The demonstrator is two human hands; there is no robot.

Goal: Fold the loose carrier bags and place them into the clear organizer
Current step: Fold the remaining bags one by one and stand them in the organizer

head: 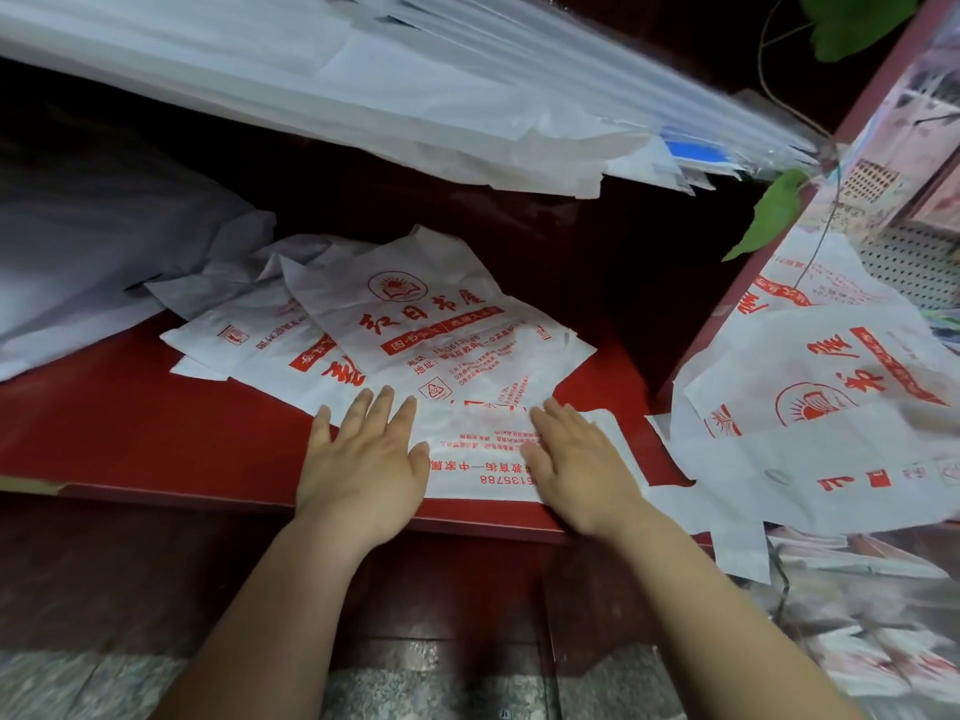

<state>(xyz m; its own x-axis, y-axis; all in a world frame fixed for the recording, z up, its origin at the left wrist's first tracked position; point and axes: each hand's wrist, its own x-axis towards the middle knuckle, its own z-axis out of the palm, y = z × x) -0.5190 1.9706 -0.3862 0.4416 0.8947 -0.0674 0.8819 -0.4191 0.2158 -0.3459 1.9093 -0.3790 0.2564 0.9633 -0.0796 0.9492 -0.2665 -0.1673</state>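
Observed: one folded carrier bag [483, 454], white with red print, lies flat at the front edge of the red shelf [156, 423]. This bag is the reference point for all that follows.

Left hand [363, 459]: palm down on the left end of the folded bag, partly over the bare shelf. Grip wide, fingers straight and slightly spread, closing on nothing, pressing flat.

Right hand [576, 459]: palm down on the right part of the folded bag. Grip likewise wide, fingers straight and together, holding nothing, pressing flat. Printed lines and a row of digits show between the two hands.

Directly behind the folded bag: a loose stack of unfolded bags [415, 324], same red print, fanned and overlapping, the top one face up with a round sun-and-book emblem.

Behind and left of the folded bag: a crumpled grey-white bundle [78, 226], touching the stack's far corner.

Right of the folded bag: a heap of bags [810, 407] spilling past the shelf's end, one handle strip hanging down.

Below right of the folded bag: a clear organizer [841, 605], blurred; contents cannot be made out.

Above the folded bag: an upper level carrying white sheets [363, 70]. A green leaf [774, 210] hangs above and to the right.
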